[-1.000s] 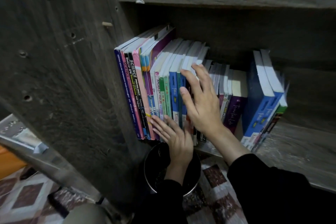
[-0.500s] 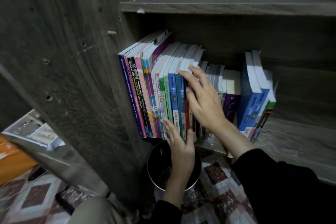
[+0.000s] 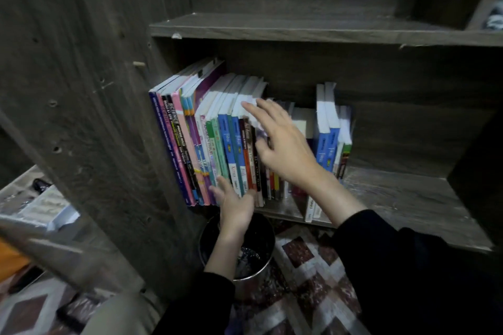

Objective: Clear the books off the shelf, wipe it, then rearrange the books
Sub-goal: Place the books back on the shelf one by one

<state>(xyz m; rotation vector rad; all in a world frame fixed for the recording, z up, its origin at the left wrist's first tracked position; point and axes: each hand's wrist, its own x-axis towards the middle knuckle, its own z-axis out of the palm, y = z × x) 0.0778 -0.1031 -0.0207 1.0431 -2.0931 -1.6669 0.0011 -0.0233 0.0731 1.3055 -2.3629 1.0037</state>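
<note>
Right grip point(image 3: 283, 147): released. The fingers are straight and spread, with the fingertips lying across the white page-tops of the middle books and the thumb set against their spines.

Left grip point(image 3: 236, 205): released. The fingers are extended and their tips touch the lower ends of the spines at the front edge of the shelf point(image 3: 402, 198), at 7 o'clock from the right grip. Both wrists come out of black sleeves.

The books point(image 3: 215, 141) stand on the shelf in a packed row. They lean slightly toward 1 o'clock and butt against the side panel point(image 3: 89, 117) at 9 o'clock. A separate group of blue books point(image 3: 330, 144) stands at 3 o'clock from the right grip, just beyond the row. The shelf board past them, toward 4 o'clock, is bare wood grain.

The upper board point(image 3: 299, 28) runs across at 12 o'clock.

Below the shelf, at 6 o'clock from the left grip, a round metal bin point(image 3: 265, 231) sits on a patterned rug point(image 3: 307, 261). My left forearm crosses its mouth.
</note>
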